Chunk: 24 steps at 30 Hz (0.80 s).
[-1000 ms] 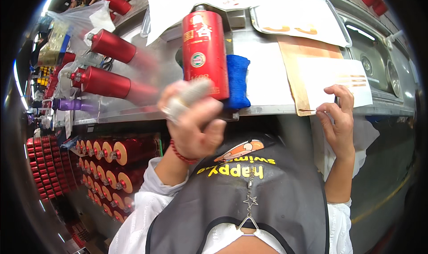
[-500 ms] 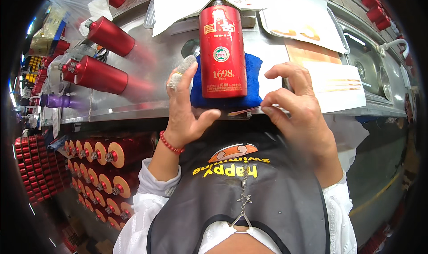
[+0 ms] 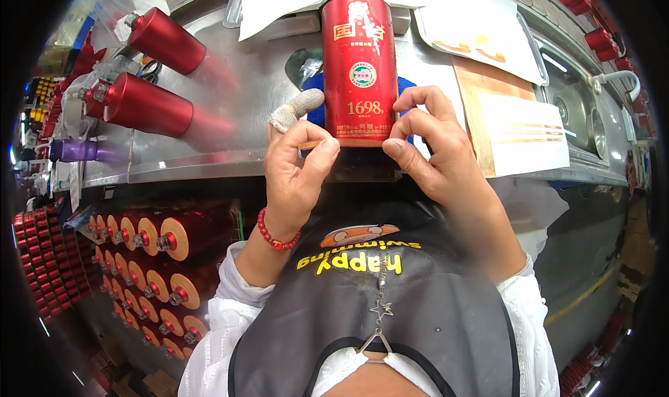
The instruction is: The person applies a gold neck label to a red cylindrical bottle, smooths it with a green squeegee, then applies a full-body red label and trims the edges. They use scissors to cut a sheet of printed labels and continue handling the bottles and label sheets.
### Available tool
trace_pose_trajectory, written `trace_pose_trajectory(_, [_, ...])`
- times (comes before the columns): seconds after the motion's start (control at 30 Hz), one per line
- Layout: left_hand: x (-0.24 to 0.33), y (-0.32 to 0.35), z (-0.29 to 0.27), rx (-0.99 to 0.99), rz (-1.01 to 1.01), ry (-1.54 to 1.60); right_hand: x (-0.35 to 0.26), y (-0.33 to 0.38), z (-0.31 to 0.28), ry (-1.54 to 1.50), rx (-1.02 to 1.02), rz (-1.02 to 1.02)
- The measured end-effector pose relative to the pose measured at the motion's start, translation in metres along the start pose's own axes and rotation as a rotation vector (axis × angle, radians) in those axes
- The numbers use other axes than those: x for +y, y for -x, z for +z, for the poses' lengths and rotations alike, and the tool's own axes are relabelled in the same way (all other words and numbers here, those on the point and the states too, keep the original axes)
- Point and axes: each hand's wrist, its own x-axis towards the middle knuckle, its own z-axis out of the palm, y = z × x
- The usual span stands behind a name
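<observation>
A red bottle (image 3: pixel 359 56) with a white emblem and gold print lies on a blue cloth (image 3: pixel 404 85), its base toward me. Across the label's lower edge runs a thin gold-orange strip (image 3: pixel 361 143). My left hand (image 3: pixel 296 167) pinches the strip's left part between thumb and forefinger; a grey finger cover (image 3: pixel 297 110) sits on one of its fingers. At the bottle's lower right corner, my right hand (image 3: pixel 435 143) has thumb and forefinger closed at the strip's other end, with another fingertip against the bottle's side.
Two red bottles (image 3: pixel 166 40) (image 3: pixel 150 106) lie on the metal counter (image 3: pixel 237 146) at left. A white sheet with gold strips (image 3: pixel 526 134) lies at right, before a sink (image 3: pixel 571 104). Below the counter at left, several red bottles (image 3: pixel 174 238) are stacked on their sides.
My left hand has closed from spread fingers to a pinch on the strip. My right hand has moved left and up to the bottle, bringing the strip against its lower edge.
</observation>
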Motion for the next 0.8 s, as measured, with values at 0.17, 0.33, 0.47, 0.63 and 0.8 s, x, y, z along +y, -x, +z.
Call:
trace_pose_trajectory(0.17, [-0.007,-0.001,0.000,-0.002,-0.038,0.095,0.006,-0.001,0.003,-0.028,0.008,0.031])
trace_pose_trajectory(0.33, [-0.009,-0.003,-0.011,-0.088,-0.129,0.236,0.006,-0.001,0.002,-0.051,-0.012,0.076])
trace_pose_trajectory(0.47, [-0.008,-0.006,-0.009,-0.086,-0.069,0.186,0.007,-0.002,0.003,-0.062,-0.007,0.071])
trace_pose_trajectory(0.63, [-0.012,-0.003,-0.004,-0.031,-0.087,0.163,0.007,-0.002,0.002,-0.036,-0.004,0.055])
trace_pose_trajectory(0.8, [-0.016,-0.003,-0.005,-0.032,-0.055,0.110,0.007,-0.001,0.003,-0.039,-0.006,0.084])
